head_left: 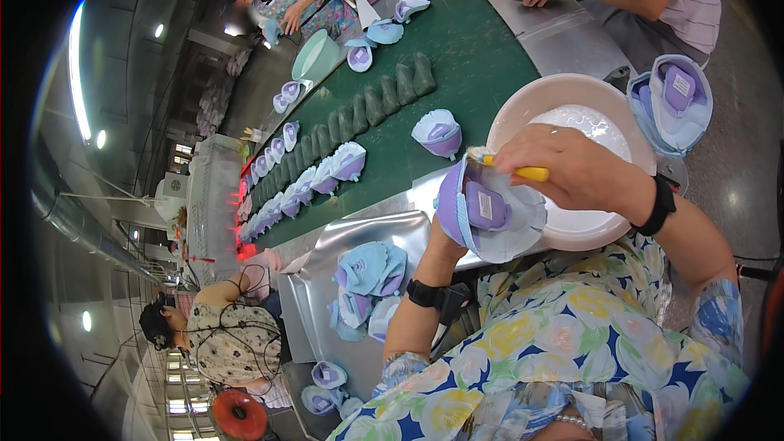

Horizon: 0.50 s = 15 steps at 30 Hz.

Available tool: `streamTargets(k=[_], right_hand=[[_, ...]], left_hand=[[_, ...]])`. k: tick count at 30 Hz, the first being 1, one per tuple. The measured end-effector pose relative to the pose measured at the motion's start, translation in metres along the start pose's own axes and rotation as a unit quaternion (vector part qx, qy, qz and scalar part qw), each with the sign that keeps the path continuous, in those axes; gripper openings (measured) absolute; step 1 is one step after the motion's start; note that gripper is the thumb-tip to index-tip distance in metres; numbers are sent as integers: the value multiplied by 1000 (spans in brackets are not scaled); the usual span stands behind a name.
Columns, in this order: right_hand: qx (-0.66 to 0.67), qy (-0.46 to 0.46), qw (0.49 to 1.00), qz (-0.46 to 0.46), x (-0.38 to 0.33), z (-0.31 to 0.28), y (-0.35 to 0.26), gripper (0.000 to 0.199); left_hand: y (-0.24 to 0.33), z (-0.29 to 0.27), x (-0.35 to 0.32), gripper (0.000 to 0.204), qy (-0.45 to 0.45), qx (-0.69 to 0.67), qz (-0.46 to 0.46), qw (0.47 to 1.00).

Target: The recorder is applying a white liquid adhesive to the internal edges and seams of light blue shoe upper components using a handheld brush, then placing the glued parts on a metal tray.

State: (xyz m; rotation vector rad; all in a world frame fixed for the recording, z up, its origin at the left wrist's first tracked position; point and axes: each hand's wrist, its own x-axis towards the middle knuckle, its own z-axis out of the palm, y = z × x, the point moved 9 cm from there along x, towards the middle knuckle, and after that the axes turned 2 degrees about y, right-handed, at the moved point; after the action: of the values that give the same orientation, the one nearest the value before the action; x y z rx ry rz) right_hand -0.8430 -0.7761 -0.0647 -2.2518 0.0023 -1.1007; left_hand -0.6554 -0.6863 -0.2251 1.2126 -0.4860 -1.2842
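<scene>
My left hand (447,238) grips a purple and light-blue shoe upper (495,220) from its left side, with the open inside and a white-labelled tongue facing up. Most of the left fingers are hidden behind it. Above it, my right hand (563,162) is closed around the yellow handle of a brush (532,173). The pale brush head touches or hovers close to the upper's top edge; I cannot tell which. Just beyond my right hand stands a large pale pink basin (523,102) holding white liquid.
A green conveyor belt (482,41) carries a row of dark shoe-shaped pieces (359,113) and rows of uppers (327,173). Another upper (437,132) sits near the basin. More uppers lie piled (371,269) at my left and one (674,102) at the right. Several people work around the belt.
</scene>
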Motion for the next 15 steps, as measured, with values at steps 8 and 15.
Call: streamTargets(k=[8,15], right_hand=[[11,-148,980,134,-28,29,36,20],[65,-12,958,280,-51,-5,68,18]], left_hand=[[17,-49,2,37,100,158,170,968],[22,-232,66,27,215,-5,113,970]])
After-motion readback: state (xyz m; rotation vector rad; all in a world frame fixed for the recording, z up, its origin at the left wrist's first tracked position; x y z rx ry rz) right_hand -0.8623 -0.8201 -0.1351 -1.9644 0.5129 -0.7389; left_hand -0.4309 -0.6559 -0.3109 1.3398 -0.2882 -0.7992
